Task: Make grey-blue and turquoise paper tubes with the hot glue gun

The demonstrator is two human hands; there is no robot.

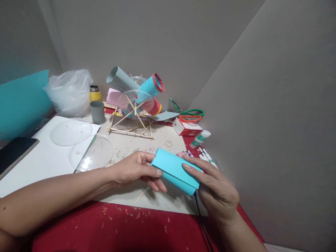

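A sheet of bright blue paper (175,168), rolled into a flattened tube with one edge overlapping along its side, is held between my two hands above the table. My left hand (147,171) pinches its left end, thumb on the outside and a finger reaching into the opening. Over the right end lies my right hand (217,189), its fingers pressed on the top of the roll and the thumb hidden below. Behind stands a stick frame (131,133) carrying clear plastic discs and coloured paper tubes, among them a blue tube with a red rim (151,87).
Clear plastic lids (91,154) lie on white board at left, near a dark phone (15,154). A grey cup (97,112), yellow bottle (95,93) and plastic bag (70,92) stand behind. Scissors (190,117), a glue stick (201,139) and markers (207,155) are at right.
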